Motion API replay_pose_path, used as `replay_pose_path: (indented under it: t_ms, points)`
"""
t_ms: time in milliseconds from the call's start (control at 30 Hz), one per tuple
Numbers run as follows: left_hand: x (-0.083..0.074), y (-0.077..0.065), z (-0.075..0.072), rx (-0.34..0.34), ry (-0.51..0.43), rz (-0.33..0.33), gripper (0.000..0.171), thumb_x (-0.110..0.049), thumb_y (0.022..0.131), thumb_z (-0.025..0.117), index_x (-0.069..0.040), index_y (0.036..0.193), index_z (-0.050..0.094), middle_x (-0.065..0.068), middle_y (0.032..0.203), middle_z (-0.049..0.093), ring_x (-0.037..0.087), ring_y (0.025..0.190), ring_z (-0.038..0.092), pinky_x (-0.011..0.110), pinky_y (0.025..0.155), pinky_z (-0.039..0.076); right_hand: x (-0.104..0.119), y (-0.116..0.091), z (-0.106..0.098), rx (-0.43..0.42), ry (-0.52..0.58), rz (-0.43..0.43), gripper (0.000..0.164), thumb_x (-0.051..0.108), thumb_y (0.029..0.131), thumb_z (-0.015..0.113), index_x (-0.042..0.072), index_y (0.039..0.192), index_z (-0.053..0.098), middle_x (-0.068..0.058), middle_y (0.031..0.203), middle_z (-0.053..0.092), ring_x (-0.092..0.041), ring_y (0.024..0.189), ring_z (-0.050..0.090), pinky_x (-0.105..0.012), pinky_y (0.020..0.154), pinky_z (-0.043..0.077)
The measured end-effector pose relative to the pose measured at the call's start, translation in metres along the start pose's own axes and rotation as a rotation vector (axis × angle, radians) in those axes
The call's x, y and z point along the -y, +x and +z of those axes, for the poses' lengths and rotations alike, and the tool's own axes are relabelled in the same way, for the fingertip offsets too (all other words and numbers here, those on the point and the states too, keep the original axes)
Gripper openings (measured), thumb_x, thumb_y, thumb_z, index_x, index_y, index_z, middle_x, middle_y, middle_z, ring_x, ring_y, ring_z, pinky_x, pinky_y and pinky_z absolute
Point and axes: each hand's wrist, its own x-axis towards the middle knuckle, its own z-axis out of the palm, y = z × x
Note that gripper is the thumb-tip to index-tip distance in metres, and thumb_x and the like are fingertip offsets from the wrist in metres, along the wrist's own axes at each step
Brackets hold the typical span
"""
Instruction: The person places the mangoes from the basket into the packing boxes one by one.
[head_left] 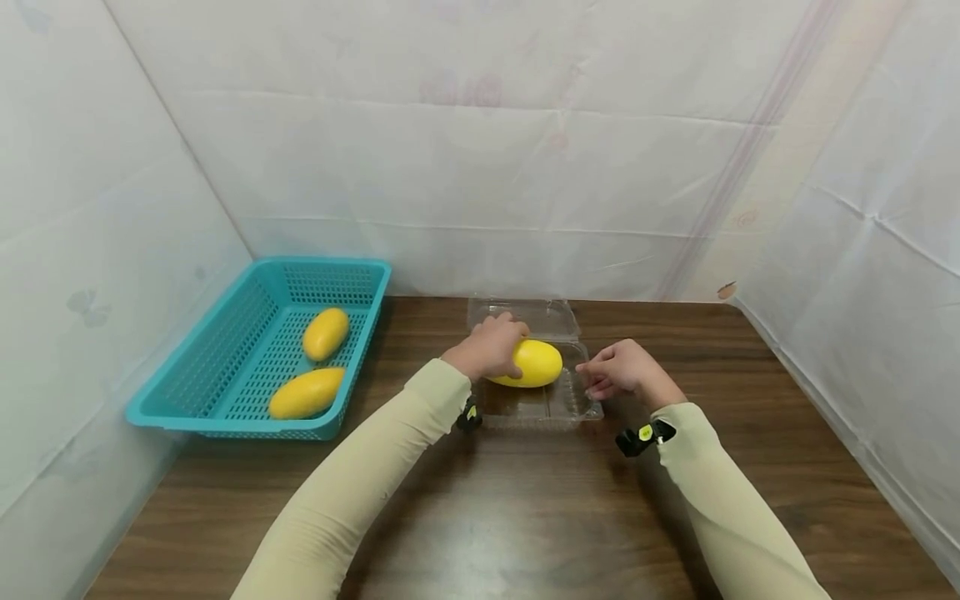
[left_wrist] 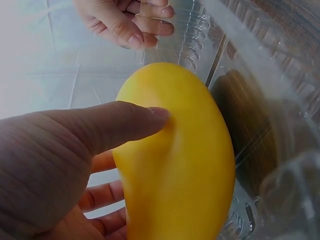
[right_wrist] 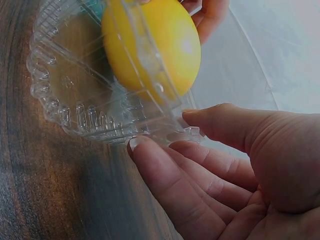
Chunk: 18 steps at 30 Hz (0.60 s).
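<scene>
Mango (head_left: 542, 364), bright yellow and smooth, is in the left hand (head_left: 492, 346), within or just above the base of a clear plastic container (head_left: 517, 407); whether it touches the bottom I cannot tell. The left thumb presses on one side of it while the other fingers, slightly apart, curve round the opposite side. The right hand (head_left: 628, 371) pinches the container's right rim between thumb and fingers. The container's lid (head_left: 528, 317) is open toward the far side. On the left stands a teal basket (head_left: 225, 342) with slotted walls, holding two more yellow fruits, one farther back (head_left: 326, 334) and one nearer (head_left: 307, 394). Pale sleeves (head_left: 360, 492) cover both arms, and a small black device (head_left: 637, 439) shows at each wrist. Basket and container rest on a dark wooden tabletop (head_left: 465, 533), with white sheeting (head_left: 480, 167) on the far side, left and right.
</scene>
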Motion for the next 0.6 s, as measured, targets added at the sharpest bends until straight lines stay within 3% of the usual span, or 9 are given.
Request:
replay_pose_path:
  t_ms: [200, 367, 600]
  points:
    - [0.000, -0.002, -0.005, -0.023, -0.028, 0.003, 0.068, -0.035, 0.087, 0.082, -0.014, 0.146, 0.056, 0.011, 0.147, 0.051, 0.036, 0.133, 0.047, 0.051, 0.110, 0.042, -0.004, -0.002, -0.003, -0.003, 0.011, 0.000, 0.031, 0.021, 0.095, 0.074, -0.009, 0.105, 0.074, -0.011, 0.081, 0.075, -0.015, 0.065, 0.073, -0.033, 0.067, 0.063]
    - [0.009, -0.005, -0.018, -0.073, -0.078, -0.018, 0.064, -0.041, 0.093, 0.074, -0.014, 0.147, 0.054, 0.011, 0.150, 0.049, 0.036, 0.140, 0.044, 0.054, 0.118, 0.036, -0.006, -0.003, -0.004, -0.004, 0.020, -0.002, 0.031, 0.020, 0.095, 0.075, -0.009, 0.105, 0.074, -0.011, 0.082, 0.075, -0.015, 0.065, 0.074, -0.033, 0.067, 0.063]
    - [0.045, -0.021, -0.055, -0.161, -0.130, -0.065, 0.064, -0.040, 0.097, 0.069, -0.008, 0.149, 0.050, 0.016, 0.149, 0.051, 0.035, 0.136, 0.049, 0.051, 0.114, 0.042, 0.000, 0.001, -0.001, 0.022, 0.029, -0.029, 0.031, 0.018, 0.095, 0.073, -0.011, 0.107, 0.074, -0.012, 0.084, 0.075, -0.015, 0.065, 0.074, -0.034, 0.068, 0.063]
